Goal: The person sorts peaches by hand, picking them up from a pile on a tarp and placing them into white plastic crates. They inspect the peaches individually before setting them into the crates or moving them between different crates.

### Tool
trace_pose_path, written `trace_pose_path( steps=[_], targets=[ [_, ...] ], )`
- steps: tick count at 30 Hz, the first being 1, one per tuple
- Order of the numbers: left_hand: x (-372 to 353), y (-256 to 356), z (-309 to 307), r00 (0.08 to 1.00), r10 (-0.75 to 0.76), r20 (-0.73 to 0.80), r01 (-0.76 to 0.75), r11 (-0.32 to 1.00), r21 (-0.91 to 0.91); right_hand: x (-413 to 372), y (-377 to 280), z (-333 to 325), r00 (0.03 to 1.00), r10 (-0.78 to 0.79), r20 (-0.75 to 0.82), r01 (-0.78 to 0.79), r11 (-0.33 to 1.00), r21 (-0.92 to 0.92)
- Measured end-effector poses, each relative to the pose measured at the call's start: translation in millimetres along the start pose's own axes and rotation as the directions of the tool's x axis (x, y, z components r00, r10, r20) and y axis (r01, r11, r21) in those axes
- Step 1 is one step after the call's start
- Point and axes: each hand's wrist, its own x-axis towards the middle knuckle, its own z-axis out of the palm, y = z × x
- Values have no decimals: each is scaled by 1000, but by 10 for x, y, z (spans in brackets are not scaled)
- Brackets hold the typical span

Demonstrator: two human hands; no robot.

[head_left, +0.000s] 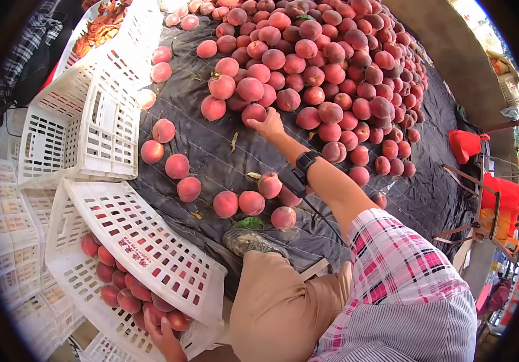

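Observation:
My right hand [266,125] reaches to the near edge of a big heap of peaches [326,66]. Its thumb and fingers close around one red peach [253,113] there. Down at the lower left, my left hand [161,335] is inside a white plastic crate [69,247], fingers apart against the peaches [128,300] lying in it. A slotted white crate wall [144,241] with red lettering slants over part of those peaches.
Loose peaches [225,204] lie on the black ground sheet [211,160] around my shoe [250,241]. White crates [108,127] stand stacked along the left. Red containers [466,146] are at the right. Another person's plaid sleeve [27,45] shows at upper left.

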Motion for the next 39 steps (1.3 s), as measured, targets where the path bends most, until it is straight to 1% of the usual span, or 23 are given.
trace_pose_path(
  steps=[3, 5, 7, 8, 9, 10, 11, 15, 19, 21, 22, 23, 24, 25, 27, 28, 29, 30, 31, 32, 35, 36, 39],
  targets=[
    [-122, 160, 76, 993, 108, 49, -115, 980, 163, 193, 34, 204, 999, 4, -41, -3, 1000, 20],
    [-165, 363, 139, 999, 42, 20, -44, 991, 127, 230, 41, 262, 999, -6, -54, 7, 1000, 28],
    [-79, 207, 85, 1000, 3, -24, -2, 999, 45, 199, 44, 169, 1000, 19, 12, -21, 984, 179],
    [-59, 139, 68, 998, -28, -61, 25, 999, -47, 199, 117, 215, 989, 18, 149, -74, 923, 378],
    [-78, 186, 80, 997, -39, -73, 35, 998, -54, 57, 22, 104, 987, 8, 162, -69, 925, 373],
    [-86, 253, 91, 996, -35, -80, 30, 998, -63, -154, -38, -28, 846, -115, 520, -327, 658, 678],
    [-85, 328, 117, 996, -31, -89, 25, 997, -69, -391, -165, -152, 600, -374, 708, -648, 292, 703],
    [-86, 473, 210, 974, 73, -216, -106, 984, -144, -1014, -627, -175, 446, -506, 738, -793, 158, 589],
    [-87, 820, 137, 978, 114, -175, -152, 963, -221, -1544, -1263, -200, 280, -636, 720, -713, 364, 599],
    [-73, 1028, 80, 991, 122, -54, -133, 942, -310, -1832, -1642, -241, 207, -704, 680, -479, 533, 697],
    [-67, 1101, 58, 993, 112, 31, -94, 930, -356, -1968, -1822, -263, 157, -715, 681, -495, 540, 681],
    [-46, 1175, 77, 990, 114, 88, -76, 931, -358, -2097, -1982, -292, 155, -766, 624, -236, 585, 776],
    [-3, 1187, 95, 978, 153, 141, -85, 912, -401, -2237, -2119, -287, 134, -819, 558, 38, 567, 823],
    [24, 1235, 139, 963, 206, 175, -126, 914, -385, -2392, -2231, -251, 94, -825, 557, 15, 561, 828],
    [80, 1295, 196, 947, 241, 212, -106, 858, -503, -2632, -2405, -205, 46, -896, 441, 254, 438, 862],
    [116, 1295, 249, 945, 300, 128, -183, 812, -554, -2708, -2461, -189, 11, -922, 387, 395, 360, 845],
    [149, 1257, 315, 933, 355, 51, -257, 760, -596, -2775, -2486, -133, -1, -923, 385, 388, 355, 851],
    [172, 1195, 393, 935, 351, 46, -257, 762, -594, -2844, -2492, -66, -15, -966, 257, 546, 208, 812],
    [201, 1136, 475, 929, 356, -99, -351, 768, -535, -2903, -2498, -18, -51, -990, 129, 685, 59, 726],
    [227, 1094, 513, 900, 365, -240, -437, 773, -461, -2957, -2500, 1, -57, -993, 103, 709, 32, 704],
    [246, 1053, 428, 923, 297, -245, -383, 766, -516, -3005, -2488, -28, -26, -990, 142, 655, 90, 751],
    [220, 1113, 331, 949, 219, -225, -311, 754, -578, -2990, -2480, -87, 31, -976, 216, 506, 201, 839],
    [365, 1029, -108, 972, 92, -218, -210, 757, -619, -2740, -2347, -199, 140, -972, 187, 564, 234, 792]
  ],
)
